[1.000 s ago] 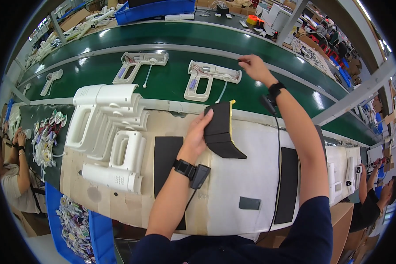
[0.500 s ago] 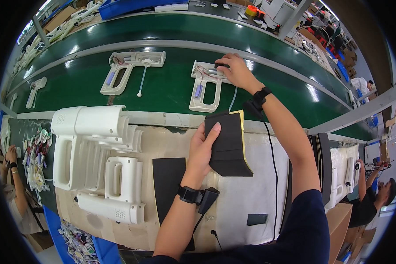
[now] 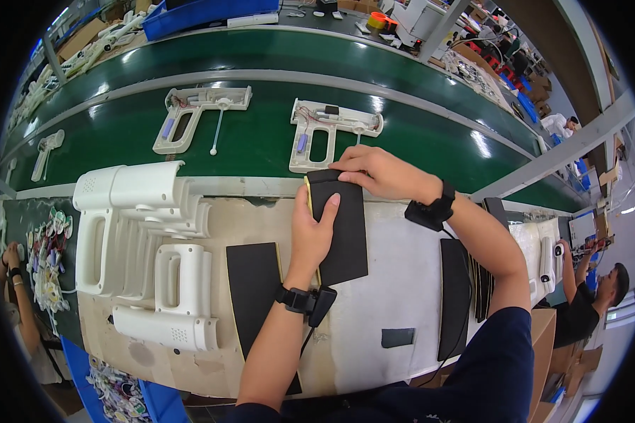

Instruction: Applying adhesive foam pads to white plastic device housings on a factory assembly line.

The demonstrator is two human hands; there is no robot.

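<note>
A black foam pad [image 3: 340, 229] with a yellow backing edge lies on the white worktop [image 3: 402, 282]. My left hand [image 3: 312, 233] presses flat on its left side. At the pad's far end, my right hand [image 3: 374, 173] grips the top edge with curled fingers. Just beyond the pad, on the green conveyor belt [image 3: 254, 141], lies an open white tool housing half [image 3: 328, 130] with wiring inside. A second open housing half [image 3: 197, 113] lies further left on the belt.
White handle-shaped shells [image 3: 144, 247] are stacked at my left. Another black pad [image 3: 257, 296] lies left of my forearm, more pads [image 3: 462, 296] stand at the right, and a small dark piece [image 3: 397, 338] lies near the front. Other people work at both sides.
My right hand came back from the housing on the belt to the pad's far edge. The pad, earlier lifted and bent, now lies flat under both hands.
</note>
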